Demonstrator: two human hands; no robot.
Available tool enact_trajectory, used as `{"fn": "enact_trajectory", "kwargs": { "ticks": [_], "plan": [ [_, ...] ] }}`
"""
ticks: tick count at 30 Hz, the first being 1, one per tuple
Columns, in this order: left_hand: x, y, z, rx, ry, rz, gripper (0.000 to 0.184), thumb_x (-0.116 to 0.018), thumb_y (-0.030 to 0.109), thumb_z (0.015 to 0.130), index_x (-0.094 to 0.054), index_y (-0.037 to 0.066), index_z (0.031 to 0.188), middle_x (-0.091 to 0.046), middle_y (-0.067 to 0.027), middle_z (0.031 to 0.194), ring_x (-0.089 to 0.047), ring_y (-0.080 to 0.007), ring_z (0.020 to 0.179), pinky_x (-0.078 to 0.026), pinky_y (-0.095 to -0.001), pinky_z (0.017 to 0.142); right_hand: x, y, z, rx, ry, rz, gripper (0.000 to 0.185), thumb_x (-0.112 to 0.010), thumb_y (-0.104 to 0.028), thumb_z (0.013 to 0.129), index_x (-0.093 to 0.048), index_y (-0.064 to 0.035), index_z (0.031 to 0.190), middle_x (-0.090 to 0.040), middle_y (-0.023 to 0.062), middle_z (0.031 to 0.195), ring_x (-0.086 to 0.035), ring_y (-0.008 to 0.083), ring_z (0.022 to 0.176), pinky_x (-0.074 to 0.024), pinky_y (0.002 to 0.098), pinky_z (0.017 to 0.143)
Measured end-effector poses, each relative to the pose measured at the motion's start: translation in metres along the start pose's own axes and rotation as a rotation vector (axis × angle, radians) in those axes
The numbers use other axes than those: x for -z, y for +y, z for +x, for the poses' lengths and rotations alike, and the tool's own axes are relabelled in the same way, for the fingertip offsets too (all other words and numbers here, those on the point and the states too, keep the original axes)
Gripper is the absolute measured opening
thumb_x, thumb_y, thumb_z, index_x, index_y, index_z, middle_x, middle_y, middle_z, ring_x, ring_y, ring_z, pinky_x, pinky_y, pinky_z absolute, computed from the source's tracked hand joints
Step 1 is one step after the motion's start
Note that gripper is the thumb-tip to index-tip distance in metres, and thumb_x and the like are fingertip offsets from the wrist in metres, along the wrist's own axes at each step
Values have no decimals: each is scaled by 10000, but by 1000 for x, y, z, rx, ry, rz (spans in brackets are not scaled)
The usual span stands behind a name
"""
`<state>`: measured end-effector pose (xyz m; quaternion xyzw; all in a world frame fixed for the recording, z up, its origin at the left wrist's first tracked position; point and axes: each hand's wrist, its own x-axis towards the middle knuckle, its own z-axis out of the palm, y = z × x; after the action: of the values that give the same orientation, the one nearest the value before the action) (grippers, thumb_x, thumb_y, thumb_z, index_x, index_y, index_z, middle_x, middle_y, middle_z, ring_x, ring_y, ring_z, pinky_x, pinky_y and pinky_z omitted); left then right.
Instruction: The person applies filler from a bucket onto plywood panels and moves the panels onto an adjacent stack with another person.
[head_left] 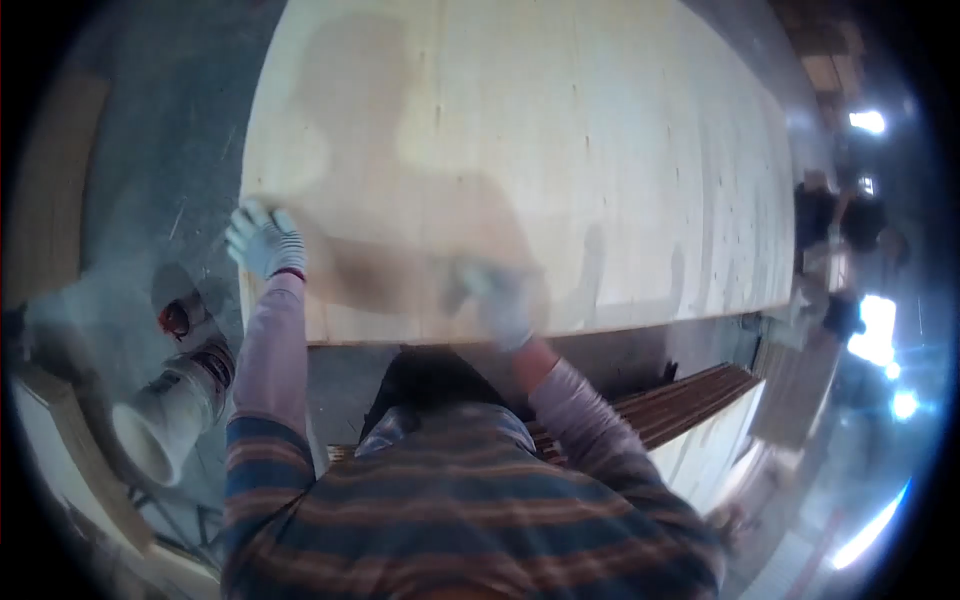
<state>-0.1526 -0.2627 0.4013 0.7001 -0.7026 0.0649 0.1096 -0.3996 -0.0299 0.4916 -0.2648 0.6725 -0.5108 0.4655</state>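
Observation:
A large pale wooden board (620,150) lies in front of me, with the shadow of a head and arms across it. My left hand (265,240), in a light glove with a striped cuff, rests on the board's left edge with its fingers apart. Near the front edge, over the board, is my right hand (500,305), also gloved and smeared by motion. Its fingers are blurred, and whether it holds anything cannot be made out.
At the lower left a white bucket (150,440) lies tilted on the floor. Stacked brown-edged boards (680,405) are at my right, below the large board. More wooden panels (60,440) stand at the far left.

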Motion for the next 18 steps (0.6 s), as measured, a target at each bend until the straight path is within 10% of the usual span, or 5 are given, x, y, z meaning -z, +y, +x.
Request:
{"fn": "enact_trajectory", "kwargs": {
  "ticks": [5, 6, 9, 11, 18],
  "plan": [
    [4, -6, 25, 335, -296, -28, 563, -452, 404, 906, -386, 100, 1376, -534, -193, 1171, -530, -370, 1041, -416, -495, 877, 14, -74, 268, 346, -566, 687, 316, -586, -288, 903, -611, -30, 1082, -625, 108, 1118, -583, 227, 1057, -460, 390, 906],
    [4, -7, 25, 318, -311, -10, 564, -449, 404, 910, -387, 90, 1375, -548, -197, 1138, -542, -371, 1009, -423, -487, 865, 9, -97, 313, 194, -389, 723, 257, -553, -262, 923, -621, -67, 1077, -627, 62, 1054, -577, 193, 1003, -463, 333, 849],
    [-7, -20, 24, 214, -208, -103, 583, -469, 384, 898, -387, 48, 1367, -552, -211, 1090, -541, -389, 971, -430, -492, 836, 29, -82, 528, 162, 59, 156, 335, -595, -318, 879, -625, -75, 1108, -654, 61, 1081, -614, 204, 951, -492, 353, 832],
    [-13, -20, 26, 191, -172, -140, 588, -475, 371, 892, -388, 26, 1360, -553, -219, 1077, -542, -397, 956, -434, -488, 826, 44, -98, 629, 393, 409, -890, 402, -620, -358, 857, -624, -65, 1132, -671, 79, 1049, -627, 202, 913, -501, 337, 808],
    [-9, -23, 25, 155, -177, -51, 568, -478, 345, 892, -387, 19, 1347, -555, -221, 1066, -552, -389, 943, -447, -476, 814, 3, -128, 467, 242, -326, -956, 343, -557, -318, 903, -652, -80, 1133, -672, 92, 1100, -636, 228, 975, -481, 301, 879]
  ]
}}
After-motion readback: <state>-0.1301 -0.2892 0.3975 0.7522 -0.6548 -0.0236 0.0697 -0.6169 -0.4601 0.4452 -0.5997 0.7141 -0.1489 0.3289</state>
